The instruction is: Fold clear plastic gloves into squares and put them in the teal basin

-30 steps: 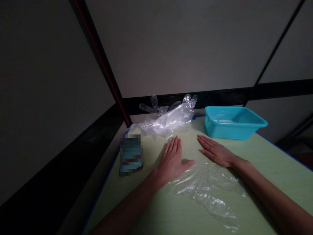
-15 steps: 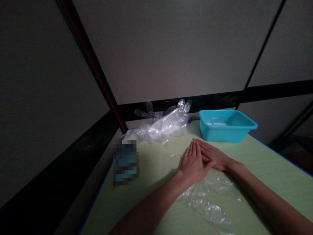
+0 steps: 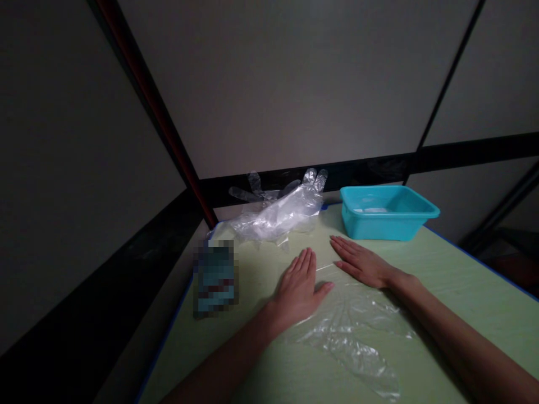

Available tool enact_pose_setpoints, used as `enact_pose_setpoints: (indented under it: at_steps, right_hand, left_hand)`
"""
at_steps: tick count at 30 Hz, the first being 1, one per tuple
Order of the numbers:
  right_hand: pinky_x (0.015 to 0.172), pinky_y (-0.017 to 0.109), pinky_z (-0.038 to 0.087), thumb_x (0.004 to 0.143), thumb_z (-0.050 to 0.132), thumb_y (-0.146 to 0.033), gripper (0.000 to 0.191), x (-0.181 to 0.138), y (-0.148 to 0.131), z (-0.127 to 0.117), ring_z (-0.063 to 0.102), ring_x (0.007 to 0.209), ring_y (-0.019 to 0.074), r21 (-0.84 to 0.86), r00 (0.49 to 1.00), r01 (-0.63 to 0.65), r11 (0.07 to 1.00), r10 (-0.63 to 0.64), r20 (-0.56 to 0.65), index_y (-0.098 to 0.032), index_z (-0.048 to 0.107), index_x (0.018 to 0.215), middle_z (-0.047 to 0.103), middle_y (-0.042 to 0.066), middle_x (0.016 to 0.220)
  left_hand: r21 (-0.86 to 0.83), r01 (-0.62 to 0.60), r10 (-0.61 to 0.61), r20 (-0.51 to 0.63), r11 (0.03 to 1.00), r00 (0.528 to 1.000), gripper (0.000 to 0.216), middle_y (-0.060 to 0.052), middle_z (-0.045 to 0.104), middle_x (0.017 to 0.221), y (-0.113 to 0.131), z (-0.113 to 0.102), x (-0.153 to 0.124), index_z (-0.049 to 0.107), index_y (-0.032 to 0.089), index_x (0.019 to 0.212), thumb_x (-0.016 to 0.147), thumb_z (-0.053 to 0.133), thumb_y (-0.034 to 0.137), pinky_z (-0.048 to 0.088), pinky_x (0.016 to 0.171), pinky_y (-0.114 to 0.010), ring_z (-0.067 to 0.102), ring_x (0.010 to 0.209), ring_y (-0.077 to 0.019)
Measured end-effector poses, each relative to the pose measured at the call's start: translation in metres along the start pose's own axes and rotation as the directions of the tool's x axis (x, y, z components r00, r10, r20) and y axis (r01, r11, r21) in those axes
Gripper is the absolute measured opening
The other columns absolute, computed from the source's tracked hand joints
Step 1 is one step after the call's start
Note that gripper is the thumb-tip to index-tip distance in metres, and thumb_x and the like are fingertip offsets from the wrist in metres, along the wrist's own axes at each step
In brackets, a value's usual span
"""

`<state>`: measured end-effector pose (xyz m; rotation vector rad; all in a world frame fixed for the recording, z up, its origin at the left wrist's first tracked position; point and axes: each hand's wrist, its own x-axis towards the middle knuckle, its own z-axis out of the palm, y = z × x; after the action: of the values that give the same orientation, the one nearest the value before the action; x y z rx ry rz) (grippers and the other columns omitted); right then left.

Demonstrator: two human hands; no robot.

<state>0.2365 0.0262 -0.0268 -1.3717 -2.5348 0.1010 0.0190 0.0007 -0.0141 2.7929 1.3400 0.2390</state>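
Note:
My left hand lies flat, palm down, fingers together and stretched out, on the green table. My right hand also lies flat and open a short way to its right. Both rest on the far end of a clear plastic sheet spread on the table, which runs back towards me between my forearms. Neither hand holds anything.
A pile of clear plastic gloves lies at the table's far edge. A turquoise tub stands at the far right. A small blurred-out packet lies near the left edge. Grey walls with dark rails close in behind and left.
Half a second ago my hands were pressed together side by side; they have now slid apart over the plastic sheet, back to about where they were a second ago.

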Motion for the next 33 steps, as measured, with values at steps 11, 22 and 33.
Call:
enact_pose_setpoints:
  at_steps: [11, 22, 33]
  right_hand:
    - [0.106, 0.044, 0.017, 0.088, 0.021, -0.053, 0.058, 0.002, 0.0, -0.018, 0.018, 0.128, 0.0215, 0.267, 0.984, -0.164, 0.95, 0.139, 0.112, -0.02, 0.025, 0.135, 0.022, 0.003, 0.14]
    - [0.106, 0.044, 0.016, 0.086, 0.023, -0.055, 0.06, -0.003, -0.004, -0.027, 0.025, 0.127, 0.022, 0.5, 0.96, -0.278, 0.82, 0.259, 0.108, -0.019, 0.031, 0.133, 0.027, 0.003, 0.139]
    - [0.097, 0.044, 0.035, 0.089, 0.027, -0.041, 0.043, -0.02, -0.002, -0.056, 0.046, 0.113, 0.024, 0.798, 0.86, 0.026, 0.602, 0.393, -0.325, -0.02, 0.047, 0.12, 0.054, 0.005, 0.121]
  left_hand:
    - [0.021, -0.01, 0.01, -0.017, 1.0, 1.0, 0.07, -0.015, 0.018, 0.141, -0.016, -0.005, -0.018, 0.022, 0.005, 0.133, 0.084, 0.027, 0.055, 0.018, 0.106, -0.035, 0.011, 0.13, -0.0213]
    - [0.007, -0.015, 0.015, -0.018, 1.0, 1.0, 0.071, -0.013, 0.018, 0.141, -0.016, -0.005, -0.019, 0.021, 0.008, 0.134, 0.083, 0.031, 0.056, 0.019, 0.106, -0.036, 0.011, 0.131, -0.0218]
    - [0.013, 0.014, -0.015, 0.027, 1.0, 1.0, 0.071, -0.015, 0.017, 0.141, -0.013, -0.01, -0.018, 0.025, 0.005, 0.133, 0.082, 0.031, 0.055, 0.019, 0.105, -0.036, 0.013, 0.13, -0.0234]
